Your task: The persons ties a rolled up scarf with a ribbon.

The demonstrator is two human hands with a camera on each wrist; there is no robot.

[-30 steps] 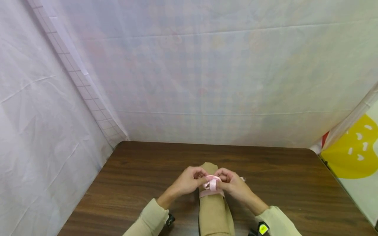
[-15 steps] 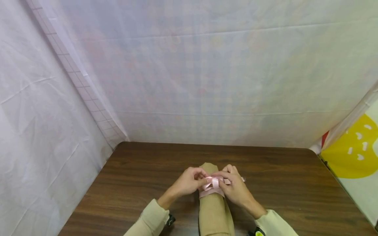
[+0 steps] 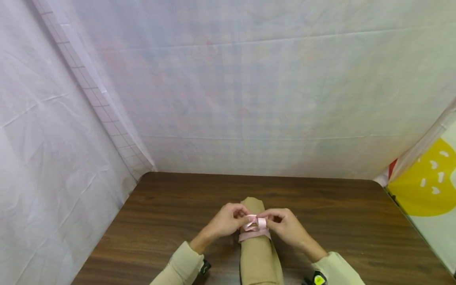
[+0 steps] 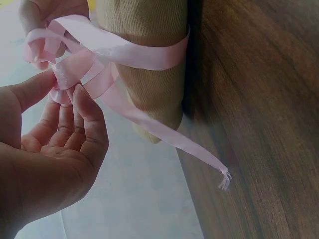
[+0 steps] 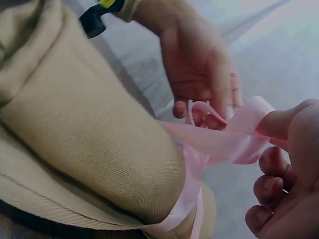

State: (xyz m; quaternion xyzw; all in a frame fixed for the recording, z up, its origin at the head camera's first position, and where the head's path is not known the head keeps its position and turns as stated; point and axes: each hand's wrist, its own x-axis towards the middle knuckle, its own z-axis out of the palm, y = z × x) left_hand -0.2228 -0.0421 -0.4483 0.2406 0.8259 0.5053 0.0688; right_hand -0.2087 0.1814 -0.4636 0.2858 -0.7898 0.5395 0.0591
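Note:
A rolled tan cloth point(image 3: 257, 257) lies lengthwise at the near middle of the table, with a pink satin ribbon point(image 4: 142, 54) wrapped round it. Above the roll, my left hand point(image 3: 225, 220) pinches a loop of the ribbon between thumb and forefinger, its other fingers bent below in the left wrist view. From the other side, my right hand point(image 3: 287, 227) pinches another ribbon loop point(image 5: 249, 117) between thumb and fingers. One frayed ribbon end point(image 4: 224, 177) hangs loose past the roll in the left wrist view. The ribbon's crossing is partly hidden by the fingers.
The dark wood-grain table point(image 3: 171, 206) reaches back to a pale hanging sheet point(image 3: 249, 91). Another white sheet point(image 3: 60, 158) hangs along the left side. A yellow patterned panel point(image 3: 424, 186) stands beyond the right edge. Dark devices point(image 3: 318, 278) sit at both wrists.
My right hand has shifted its fingers on the ribbon and drawn a little to the right, with its loop. The ribbon end earlier seen beyond it no longer shows. My left hand has stayed put.

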